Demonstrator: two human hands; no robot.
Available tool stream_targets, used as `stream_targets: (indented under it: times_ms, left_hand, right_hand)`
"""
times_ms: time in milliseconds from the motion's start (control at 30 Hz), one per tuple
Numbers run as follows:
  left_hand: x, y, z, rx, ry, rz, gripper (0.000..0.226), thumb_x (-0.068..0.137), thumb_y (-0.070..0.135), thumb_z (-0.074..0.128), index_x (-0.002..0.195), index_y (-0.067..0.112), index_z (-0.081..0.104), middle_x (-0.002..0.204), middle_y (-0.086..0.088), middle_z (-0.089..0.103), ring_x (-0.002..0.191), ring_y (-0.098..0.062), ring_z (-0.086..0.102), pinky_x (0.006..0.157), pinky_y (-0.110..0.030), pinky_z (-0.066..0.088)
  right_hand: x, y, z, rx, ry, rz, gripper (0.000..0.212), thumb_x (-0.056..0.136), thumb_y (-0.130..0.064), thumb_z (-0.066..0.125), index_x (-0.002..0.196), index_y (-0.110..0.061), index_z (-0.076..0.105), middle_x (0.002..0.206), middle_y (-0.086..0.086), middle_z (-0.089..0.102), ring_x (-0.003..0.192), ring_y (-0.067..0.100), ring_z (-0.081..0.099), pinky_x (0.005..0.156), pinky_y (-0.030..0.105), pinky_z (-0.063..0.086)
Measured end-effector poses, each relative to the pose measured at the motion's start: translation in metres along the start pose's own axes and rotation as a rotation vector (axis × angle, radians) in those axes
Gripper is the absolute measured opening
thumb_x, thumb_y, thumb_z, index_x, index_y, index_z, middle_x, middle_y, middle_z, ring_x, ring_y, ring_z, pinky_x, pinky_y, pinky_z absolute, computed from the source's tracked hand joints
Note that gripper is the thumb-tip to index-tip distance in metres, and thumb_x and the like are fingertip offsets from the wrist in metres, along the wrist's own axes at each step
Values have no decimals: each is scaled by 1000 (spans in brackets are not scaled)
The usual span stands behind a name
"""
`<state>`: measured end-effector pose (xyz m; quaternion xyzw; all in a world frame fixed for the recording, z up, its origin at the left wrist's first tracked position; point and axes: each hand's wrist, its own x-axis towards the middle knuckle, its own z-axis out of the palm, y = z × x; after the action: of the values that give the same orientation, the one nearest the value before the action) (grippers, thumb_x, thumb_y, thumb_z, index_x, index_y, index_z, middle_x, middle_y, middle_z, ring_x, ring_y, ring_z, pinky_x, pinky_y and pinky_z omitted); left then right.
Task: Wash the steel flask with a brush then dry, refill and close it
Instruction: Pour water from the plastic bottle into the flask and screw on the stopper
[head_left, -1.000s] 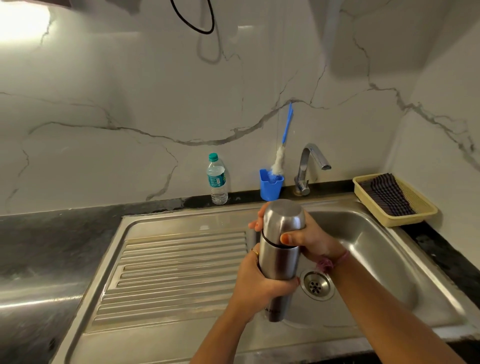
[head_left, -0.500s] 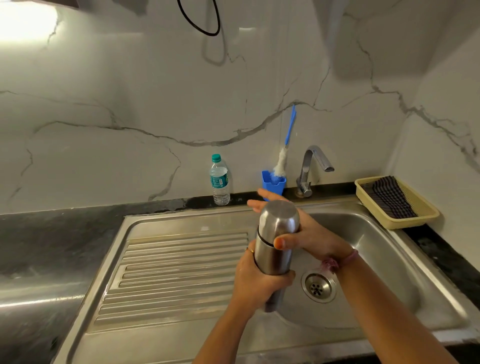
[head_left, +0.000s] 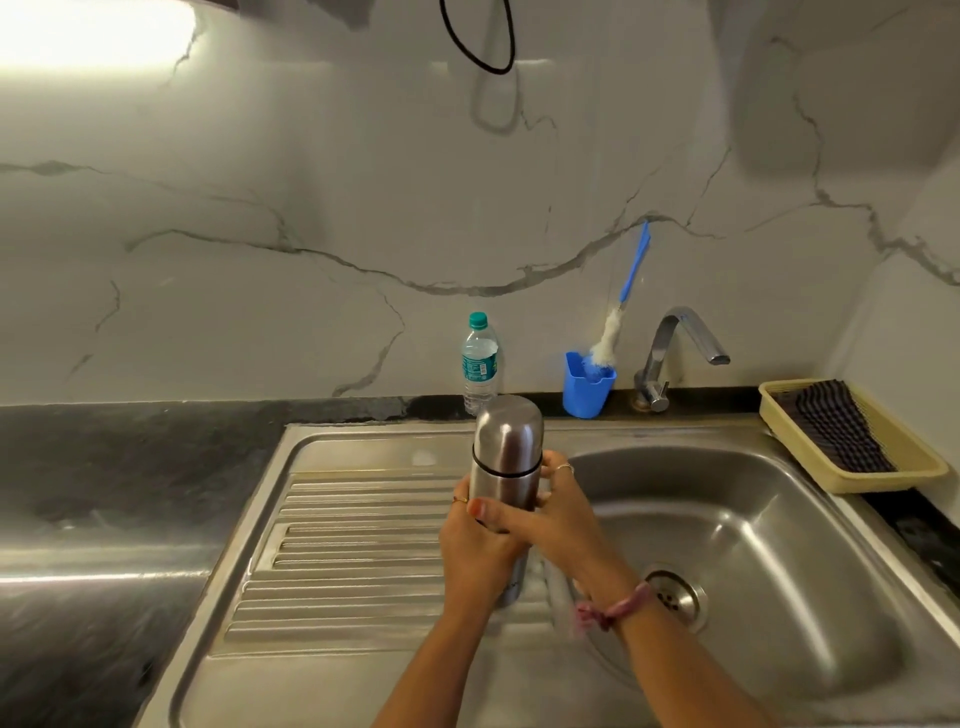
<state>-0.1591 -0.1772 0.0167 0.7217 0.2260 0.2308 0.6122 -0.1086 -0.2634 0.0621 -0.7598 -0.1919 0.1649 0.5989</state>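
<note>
Flask (head_left: 506, 470) upright, held over the sink's (head_left: 810, 587) drainboard edge, just left of the basin. Cap is on; a thin dark seam rings it w/ the body below. Both hands wrap the body under that seam. Left hand (head_left: 475, 553) grips from the left & front, fingers curled round the steel, a ring showing on one finger. Right hand (head_left: 558, 525) comes across from the right, thumb pressed on the front of the flask, other fingers (head_left: 558, 470) round the back side, ring on one there too. So both are clamped on the flask, neither touching the cap. Pink scrunchie (head_left: 613, 610) sits on the right wrist, slightly blurred.

Flask's base is hidden behind the hands & forearm, so can't tell if it rests on the drainboard or hangs just above.

At the back, along the marble wall: water bottle (head_left: 479, 364) w/ green cap, standing right behind the flask from this angle. To its right a blue cup (head_left: 589, 387) holding the brush (head_left: 618, 317), bristles down, blue handle leaning on the wall. Tap (head_left: 675, 348) next, spout pointing right over the basin, no water running. Far right on the counter, a yellow tray (head_left: 883, 475) w/ a dark checked cloth (head_left: 826, 426) lying in it. Drain (head_left: 675, 597) sits in the basin just right of the right wrist. Basin looks dry.
</note>
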Motion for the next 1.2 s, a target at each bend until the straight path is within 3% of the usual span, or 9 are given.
stream_targets:
  times_ms: [67,167,367,533,600,700,833,1067,1200]
  left_hand:
    - [8,-1,-11,4,19,-3,51,74,7,83,114,22,56,92,13,65,81,4,65,66,-9,52]
    - [24,-3,-28,13,43,10,52,73,4,83,113,21,54,93,15,62,79,12,63,65,-5,49]
    - [77,-2,-65,37,-5,40,58,72,5,84,113,24,49,97,17,60,85,5,60,63,-4,47]
    - [130,-7,-106,150,-139,50,63,69,12,88,115,32,51,106,18,61,101,-3,62,69,-9,48]
    - [150,-12,-122,170,-148,35,69,69,16,89,125,30,53,119,18,59,105,-1,57,75,-9,46]
    - [178,-26,-142,213,-81,-10,77,73,27,88,140,22,52,135,5,56,115,-10,50,89,-26,45]
    - [206,-33,-153,199,-83,-36,60,76,31,85,131,21,63,123,3,68,110,-15,64,93,-33,54]
    - [232,-46,-147,148,-66,-32,58,79,14,81,133,11,60,115,-6,72,97,-12,70,94,-36,57]
    - [240,-52,-147,132,-69,-33,55,81,12,79,133,12,61,115,-6,72,101,-17,70,91,-35,58]
  right_hand:
    - [15,2,11,-25,14,-17,79,51,-51,86,115,-29,45,116,-4,61,104,16,63,90,38,55]
    - [33,0,31,-51,31,-66,72,55,-47,86,113,-29,48,113,-4,62,102,16,64,86,33,56]
    - [81,-14,70,-80,97,-144,68,55,-45,88,110,-26,54,105,-8,64,97,12,64,84,29,56]
    - [130,-25,96,-111,91,-151,57,58,-42,88,102,-27,53,94,-13,62,91,7,63,79,21,52]
    - [150,-26,103,-119,68,-148,58,59,-41,88,102,-26,53,95,-13,62,91,9,63,76,20,52]
    - [178,-25,111,-140,23,-142,64,60,-38,88,111,-22,53,104,-8,61,93,11,63,73,16,49]
    - [205,-19,118,-138,-7,-137,70,60,-36,88,118,-17,53,112,-4,61,99,16,63,85,28,53]
    - [232,-8,131,-115,36,-147,60,59,-32,90,105,-26,52,103,-9,58,99,16,60,82,23,50]
    - [239,-4,134,-104,42,-151,58,61,-30,89,104,-24,52,103,-9,58,99,16,59,80,20,48]
